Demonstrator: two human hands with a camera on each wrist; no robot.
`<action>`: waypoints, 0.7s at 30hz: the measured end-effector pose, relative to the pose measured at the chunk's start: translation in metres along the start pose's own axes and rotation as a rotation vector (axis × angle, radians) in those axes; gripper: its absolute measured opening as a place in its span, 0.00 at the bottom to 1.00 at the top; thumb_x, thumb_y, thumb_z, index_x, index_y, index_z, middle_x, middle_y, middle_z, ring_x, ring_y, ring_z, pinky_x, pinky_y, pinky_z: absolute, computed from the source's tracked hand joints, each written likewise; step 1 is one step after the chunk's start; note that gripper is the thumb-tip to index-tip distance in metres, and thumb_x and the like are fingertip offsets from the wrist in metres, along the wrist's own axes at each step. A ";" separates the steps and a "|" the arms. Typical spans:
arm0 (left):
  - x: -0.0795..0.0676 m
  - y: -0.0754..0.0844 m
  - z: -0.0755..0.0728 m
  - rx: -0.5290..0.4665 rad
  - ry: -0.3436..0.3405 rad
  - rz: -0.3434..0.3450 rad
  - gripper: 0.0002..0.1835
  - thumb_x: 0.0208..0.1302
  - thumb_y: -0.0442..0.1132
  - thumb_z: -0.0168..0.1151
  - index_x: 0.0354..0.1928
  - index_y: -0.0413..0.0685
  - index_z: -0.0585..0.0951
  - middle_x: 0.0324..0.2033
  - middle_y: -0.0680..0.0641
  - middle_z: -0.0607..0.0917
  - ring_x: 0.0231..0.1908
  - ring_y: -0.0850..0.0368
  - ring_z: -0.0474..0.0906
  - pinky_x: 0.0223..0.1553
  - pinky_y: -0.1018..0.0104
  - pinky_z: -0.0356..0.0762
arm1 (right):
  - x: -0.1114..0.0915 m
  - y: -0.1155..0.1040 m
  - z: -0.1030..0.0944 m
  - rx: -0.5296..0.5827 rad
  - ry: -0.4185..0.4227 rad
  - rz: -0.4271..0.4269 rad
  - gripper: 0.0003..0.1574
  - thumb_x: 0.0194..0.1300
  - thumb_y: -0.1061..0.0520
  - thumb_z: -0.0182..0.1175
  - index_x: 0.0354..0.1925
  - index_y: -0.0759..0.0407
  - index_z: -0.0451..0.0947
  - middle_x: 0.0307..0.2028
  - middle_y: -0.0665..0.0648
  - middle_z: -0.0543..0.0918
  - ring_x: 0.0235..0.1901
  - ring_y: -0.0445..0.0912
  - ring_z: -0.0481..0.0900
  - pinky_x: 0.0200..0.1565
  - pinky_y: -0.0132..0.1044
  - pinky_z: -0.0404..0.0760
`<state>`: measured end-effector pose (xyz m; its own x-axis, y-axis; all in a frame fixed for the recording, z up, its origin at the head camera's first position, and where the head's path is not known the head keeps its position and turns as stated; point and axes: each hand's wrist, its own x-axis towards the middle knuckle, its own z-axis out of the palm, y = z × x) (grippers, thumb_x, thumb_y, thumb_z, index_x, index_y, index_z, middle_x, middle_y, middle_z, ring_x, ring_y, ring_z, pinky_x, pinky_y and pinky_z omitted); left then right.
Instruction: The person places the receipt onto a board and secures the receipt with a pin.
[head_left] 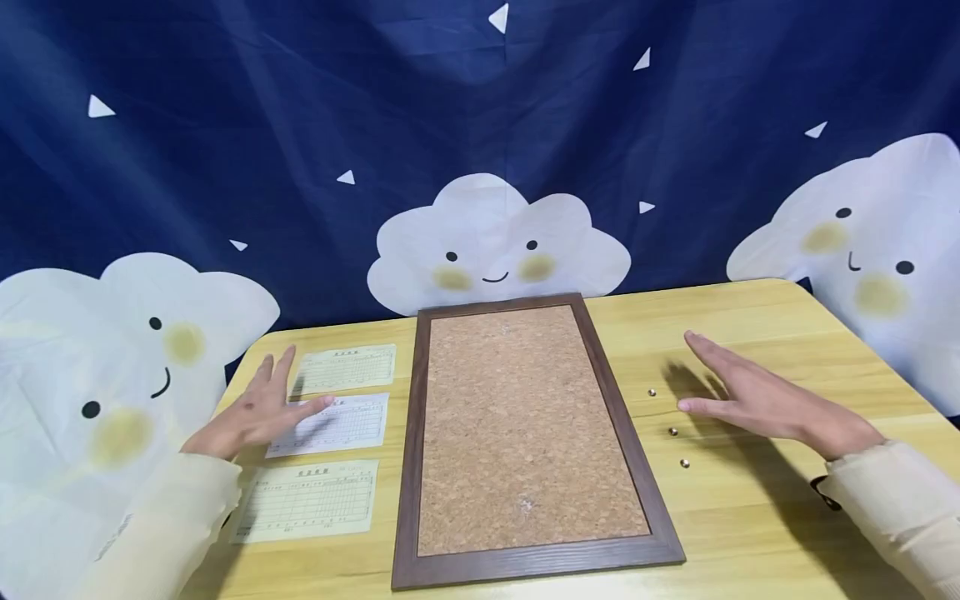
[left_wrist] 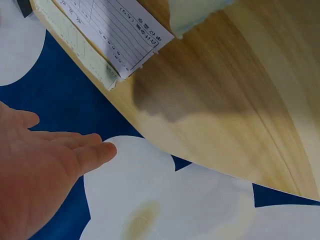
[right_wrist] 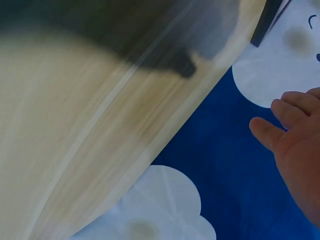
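My left hand (head_left: 258,414) hovers with spread fingers above three printed paper forms on the left of the table: a greenish one at the back (head_left: 348,368), a white one in the middle (head_left: 352,423) and a larger greenish one in front (head_left: 307,500). It holds nothing. Over the right side is my right hand (head_left: 765,404), fingers extended and empty. Just left of it lie three small silver tacks, the far one (head_left: 652,392), the middle one (head_left: 672,432) and the near one (head_left: 685,463). Between the hands lies a cork board (head_left: 525,425) in a dark brown frame.
The wooden table (head_left: 750,325) has rounded back corners. Behind it hangs a dark blue curtain (head_left: 300,150) printed with smiling white clouds and small white triangles. The frame's far edge reaches the back of the table. Shadows of both arms fall on the tabletop.
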<state>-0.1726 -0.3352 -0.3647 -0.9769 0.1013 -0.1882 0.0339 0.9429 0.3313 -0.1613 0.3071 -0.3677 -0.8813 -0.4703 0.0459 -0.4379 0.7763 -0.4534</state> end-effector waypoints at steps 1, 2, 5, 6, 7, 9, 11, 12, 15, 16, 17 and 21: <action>0.000 0.000 -0.001 -0.009 -0.001 -0.003 0.64 0.63 0.73 0.54 0.77 0.39 0.30 0.70 0.17 0.33 0.67 0.14 0.39 0.58 0.20 0.51 | 0.001 -0.001 0.000 0.006 0.002 -0.005 0.62 0.67 0.42 0.65 0.78 0.66 0.40 0.75 0.73 0.48 0.72 0.70 0.50 0.74 0.41 0.43; 0.000 -0.001 -0.001 -0.019 -0.005 -0.008 0.64 0.63 0.73 0.54 0.77 0.40 0.29 0.70 0.17 0.33 0.67 0.14 0.39 0.58 0.20 0.50 | 0.002 -0.002 0.000 0.007 0.004 -0.008 0.61 0.67 0.42 0.65 0.78 0.66 0.41 0.75 0.73 0.48 0.71 0.70 0.51 0.73 0.37 0.43; 0.001 -0.002 -0.001 -0.040 -0.006 -0.009 0.64 0.63 0.72 0.55 0.77 0.40 0.29 0.70 0.17 0.33 0.67 0.14 0.39 0.58 0.20 0.50 | 0.004 -0.005 0.002 0.004 0.014 -0.019 0.61 0.66 0.42 0.67 0.78 0.66 0.43 0.74 0.73 0.52 0.70 0.70 0.55 0.73 0.39 0.48; 0.001 -0.002 -0.001 -0.047 -0.007 -0.009 0.64 0.63 0.71 0.56 0.77 0.41 0.29 0.70 0.18 0.33 0.67 0.14 0.38 0.58 0.21 0.50 | 0.005 -0.006 0.002 0.006 0.017 -0.021 0.61 0.65 0.42 0.67 0.78 0.66 0.44 0.74 0.73 0.53 0.70 0.70 0.56 0.73 0.43 0.51; 0.002 -0.003 -0.001 -0.050 -0.005 -0.007 0.63 0.64 0.71 0.56 0.77 0.40 0.29 0.70 0.18 0.33 0.67 0.14 0.38 0.59 0.21 0.50 | 0.005 -0.006 0.003 0.007 0.018 -0.022 0.61 0.65 0.42 0.68 0.78 0.66 0.45 0.73 0.73 0.54 0.69 0.70 0.57 0.72 0.46 0.53; 0.004 -0.004 0.000 -0.049 0.000 -0.002 0.63 0.65 0.70 0.56 0.77 0.39 0.30 0.70 0.17 0.36 0.67 0.14 0.41 0.59 0.22 0.50 | 0.006 -0.007 0.005 0.011 0.020 -0.025 0.61 0.64 0.42 0.68 0.78 0.66 0.47 0.73 0.74 0.56 0.69 0.70 0.58 0.69 0.52 0.57; 0.006 -0.005 0.000 -0.050 0.012 0.000 0.62 0.65 0.69 0.56 0.77 0.37 0.32 0.70 0.17 0.39 0.67 0.15 0.44 0.59 0.23 0.52 | 0.007 -0.007 0.007 0.018 0.017 -0.027 0.60 0.64 0.42 0.69 0.77 0.67 0.48 0.72 0.74 0.56 0.69 0.70 0.58 0.68 0.53 0.59; 0.007 -0.006 0.000 -0.049 0.018 0.002 0.61 0.66 0.69 0.56 0.77 0.36 0.33 0.70 0.17 0.41 0.66 0.16 0.46 0.60 0.24 0.52 | 0.008 -0.007 0.007 0.020 0.018 -0.030 0.60 0.64 0.42 0.69 0.77 0.67 0.48 0.72 0.74 0.57 0.69 0.70 0.59 0.69 0.51 0.59; 0.010 -0.008 0.000 -0.040 0.029 -0.004 0.60 0.66 0.69 0.55 0.77 0.32 0.37 0.69 0.17 0.45 0.65 0.17 0.49 0.60 0.25 0.55 | 0.008 -0.006 0.009 0.021 0.025 -0.040 0.59 0.63 0.43 0.69 0.77 0.68 0.50 0.72 0.74 0.58 0.68 0.69 0.60 0.69 0.47 0.60; 0.011 -0.009 0.000 -0.039 0.029 -0.011 0.60 0.66 0.70 0.55 0.77 0.32 0.39 0.69 0.17 0.46 0.65 0.17 0.50 0.60 0.25 0.55 | 0.008 -0.006 0.010 0.023 0.029 -0.043 0.59 0.63 0.43 0.69 0.76 0.68 0.50 0.71 0.74 0.59 0.68 0.69 0.61 0.68 0.47 0.60; 0.012 -0.009 0.000 -0.037 0.026 -0.020 0.60 0.66 0.70 0.54 0.77 0.32 0.39 0.69 0.17 0.46 0.65 0.18 0.50 0.60 0.25 0.55 | 0.009 -0.006 0.010 0.022 0.034 -0.049 0.59 0.63 0.44 0.70 0.76 0.68 0.51 0.71 0.75 0.60 0.67 0.69 0.61 0.68 0.46 0.61; 0.016 -0.009 -0.002 -0.041 0.025 -0.038 0.59 0.65 0.70 0.55 0.77 0.31 0.42 0.69 0.17 0.47 0.65 0.18 0.50 0.60 0.25 0.55 | 0.009 -0.006 0.012 0.051 0.051 -0.079 0.55 0.62 0.46 0.70 0.74 0.70 0.55 0.69 0.74 0.63 0.67 0.69 0.63 0.68 0.28 0.57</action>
<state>-0.1890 -0.3431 -0.3687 -0.9823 0.0576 -0.1785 -0.0111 0.9320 0.3623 -0.1645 0.2931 -0.3750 -0.8527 -0.5066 0.1277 -0.4981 0.7145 -0.4914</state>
